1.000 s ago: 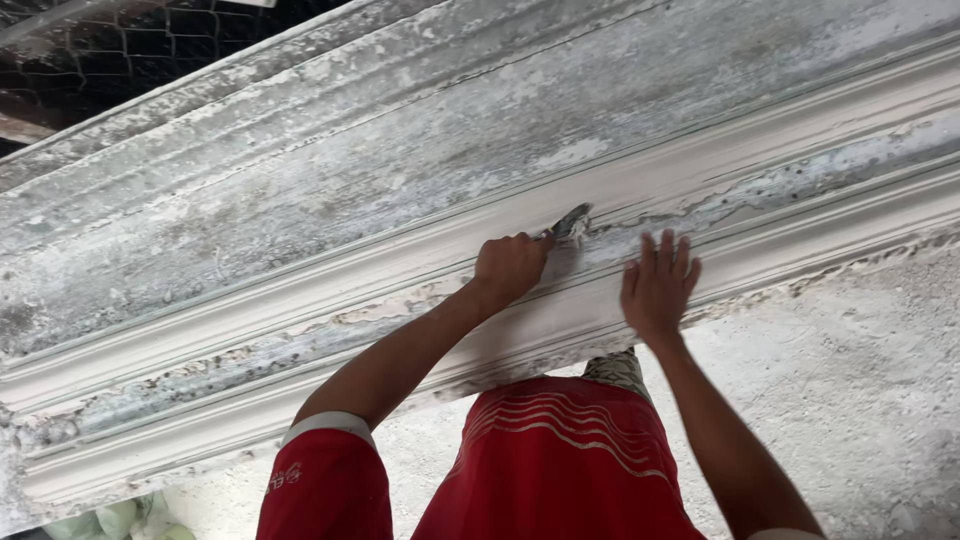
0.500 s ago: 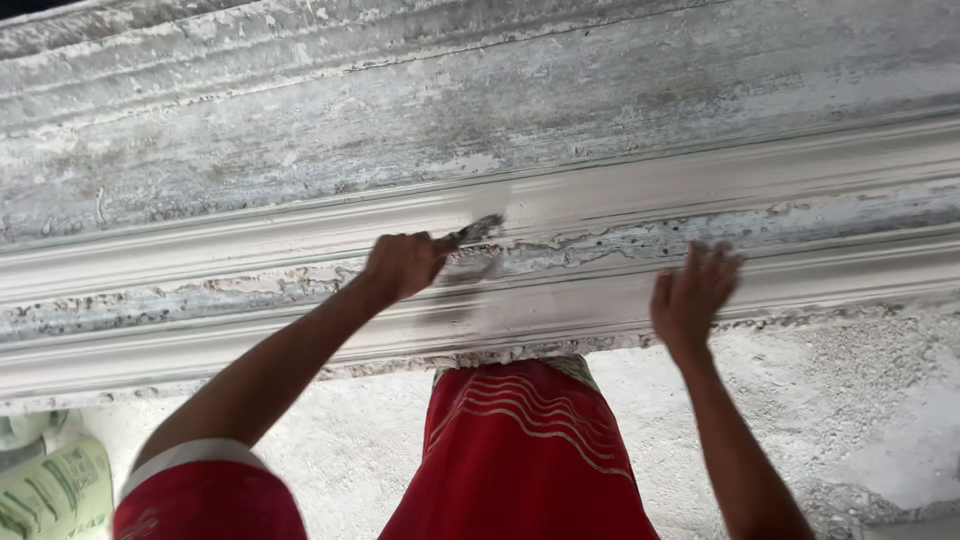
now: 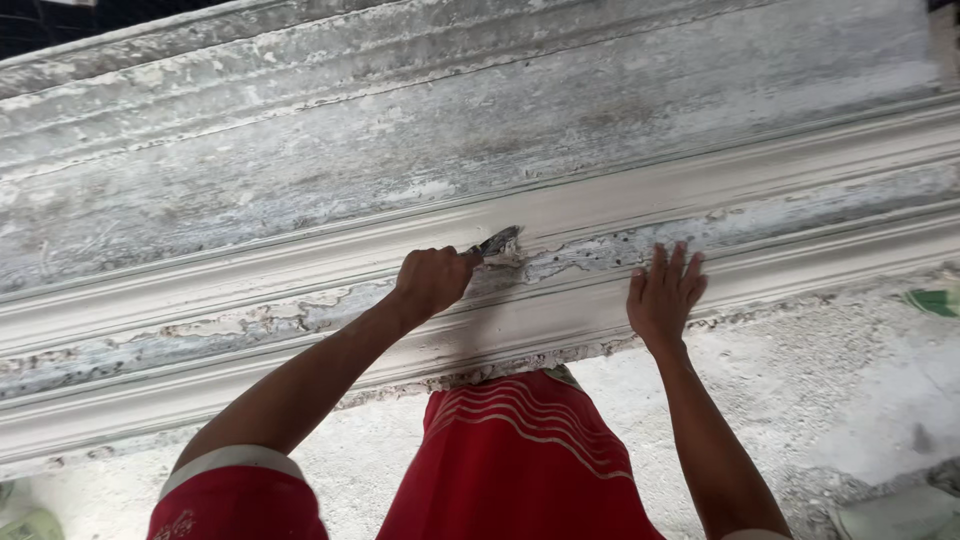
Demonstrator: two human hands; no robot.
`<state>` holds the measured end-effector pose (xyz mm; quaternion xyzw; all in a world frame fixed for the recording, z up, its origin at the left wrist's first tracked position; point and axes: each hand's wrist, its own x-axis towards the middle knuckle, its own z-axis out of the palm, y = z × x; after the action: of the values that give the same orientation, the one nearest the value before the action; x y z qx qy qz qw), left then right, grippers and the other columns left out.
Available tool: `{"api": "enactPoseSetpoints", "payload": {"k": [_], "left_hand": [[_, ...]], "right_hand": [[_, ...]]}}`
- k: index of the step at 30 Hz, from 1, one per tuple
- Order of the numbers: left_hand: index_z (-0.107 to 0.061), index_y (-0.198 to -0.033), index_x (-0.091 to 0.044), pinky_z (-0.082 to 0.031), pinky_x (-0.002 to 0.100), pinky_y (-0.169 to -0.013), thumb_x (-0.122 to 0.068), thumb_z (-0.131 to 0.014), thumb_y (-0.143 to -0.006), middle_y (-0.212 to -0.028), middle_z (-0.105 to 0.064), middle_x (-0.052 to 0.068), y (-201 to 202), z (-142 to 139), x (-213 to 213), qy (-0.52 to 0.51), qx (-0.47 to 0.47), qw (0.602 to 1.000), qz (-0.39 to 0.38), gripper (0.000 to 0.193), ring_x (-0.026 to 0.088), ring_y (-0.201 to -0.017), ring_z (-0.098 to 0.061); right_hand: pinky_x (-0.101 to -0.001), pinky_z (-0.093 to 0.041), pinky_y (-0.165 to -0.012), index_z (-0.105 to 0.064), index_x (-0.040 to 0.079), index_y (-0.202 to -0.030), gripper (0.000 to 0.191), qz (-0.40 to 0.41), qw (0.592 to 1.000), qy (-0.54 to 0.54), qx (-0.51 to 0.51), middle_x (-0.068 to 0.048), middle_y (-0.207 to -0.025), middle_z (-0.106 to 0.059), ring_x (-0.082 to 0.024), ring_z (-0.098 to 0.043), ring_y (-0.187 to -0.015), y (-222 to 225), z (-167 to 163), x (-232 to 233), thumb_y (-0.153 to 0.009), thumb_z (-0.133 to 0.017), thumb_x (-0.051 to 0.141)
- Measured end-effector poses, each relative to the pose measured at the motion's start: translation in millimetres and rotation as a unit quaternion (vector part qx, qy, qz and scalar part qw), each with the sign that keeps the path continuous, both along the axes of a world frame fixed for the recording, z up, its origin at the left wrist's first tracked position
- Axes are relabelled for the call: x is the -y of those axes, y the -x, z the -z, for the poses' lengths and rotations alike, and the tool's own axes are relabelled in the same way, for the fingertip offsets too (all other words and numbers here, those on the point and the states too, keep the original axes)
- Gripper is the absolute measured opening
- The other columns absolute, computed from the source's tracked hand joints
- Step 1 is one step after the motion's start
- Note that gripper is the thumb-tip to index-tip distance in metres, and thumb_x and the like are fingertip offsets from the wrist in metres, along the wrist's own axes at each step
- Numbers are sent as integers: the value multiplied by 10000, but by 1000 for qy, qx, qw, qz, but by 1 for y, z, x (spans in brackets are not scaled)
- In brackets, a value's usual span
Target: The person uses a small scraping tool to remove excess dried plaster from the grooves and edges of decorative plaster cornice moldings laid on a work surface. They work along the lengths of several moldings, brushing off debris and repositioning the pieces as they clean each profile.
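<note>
- Left hand (image 3: 432, 281): clenched in a fist round the handle of a small putty knife (image 3: 497, 243); handle hidden inside the fist, only the blade shows.
- Putty knife: blade sticks out up & to the right of the fist, tip pressed against the long plaster moulding (image 3: 250, 290), w/ a lump of wet white plaster right at the blade edge.
- Right hand (image 3: 663, 297): holds nothing, fingers (image 3: 672, 262) spread & straight, palm flat on the moulding, well right of the knife, fingertips pointing up toward a pitted grey band.
- Moulding: runs across the whole view, slightly tilted, several stepped ridges; white on the ridges, patchy grey & flaking in the hollows. Small holes in the band between blade & right hand.
- Above it: wide rough slab (image 3: 480, 130), streaked grey/white.
- Below: floor (image 3: 820, 390) dusted w/ white rubble & crumbs.
- Person's red shirt (image 3: 520, 460) w/ thin pale stripes fills bottom centre; red sleeve w/ white cuff on left arm, bottom left.
- Green-and-white scrap (image 3: 935, 300) at right edge, kind unclear.
</note>
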<state>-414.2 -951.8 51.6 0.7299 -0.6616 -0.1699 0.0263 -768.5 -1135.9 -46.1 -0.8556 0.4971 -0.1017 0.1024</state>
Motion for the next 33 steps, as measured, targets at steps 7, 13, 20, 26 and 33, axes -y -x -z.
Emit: {"api": "enactPoseSetpoints", "payload": {"k": [7,13,20,26,33], "left_hand": [[-663,-1313,-176,-519,411,-392,-226,-502,-1024,-705,-699,139,-18,-2,-19,-30,47,998,41,334,255,-528,-698],[-623,-1327,-145,-541,393,-390,-210,-506,-1036,-743,-705,157,10,2,19,-87,12,995,42,320,257,-528,-713],[-689,-1247,-186,-577,424,-486,-159,-594,-955,-817,-726,135,4,10,6,-5,14,998,61,308,280,-646,-738],[-704,-1160,-156,-583,440,-500,-182,-593,-970,-816,-728,146,36,17,44,-9,11,998,57,222,296,-668,-746],[-701,-1199,-170,-593,464,-565,-147,-572,-951,-847,-735,152,15,7,29,-10,-19,998,65,281,314,-706,-749]], "right_hand": [[-729,-42,-1193,-308,46,-1613,652,-8,999,-44,5,-284,-1691,-203,-533,-59,-1560,-7,-19,-4,-1100,-359,446],[-727,-50,-1192,-313,43,-1613,667,-2,999,-38,5,-264,-1690,-224,-538,-91,-1549,-14,-30,-5,-1088,-375,450],[-735,-63,-1189,-316,47,-1607,685,7,999,-33,-2,-254,-1690,-236,-530,-115,-1545,-16,-39,-6,-1075,-381,473],[-747,-41,-1169,-288,48,-1609,699,10,998,-68,-2,-249,-1688,-199,-538,-87,-1535,-21,-46,-6,-1077,-353,498],[-740,-48,-1174,-311,59,-1599,697,12,998,-62,-14,-237,-1684,-208,-536,-97,-1530,-20,-48,-5,-1071,-353,512]]}}
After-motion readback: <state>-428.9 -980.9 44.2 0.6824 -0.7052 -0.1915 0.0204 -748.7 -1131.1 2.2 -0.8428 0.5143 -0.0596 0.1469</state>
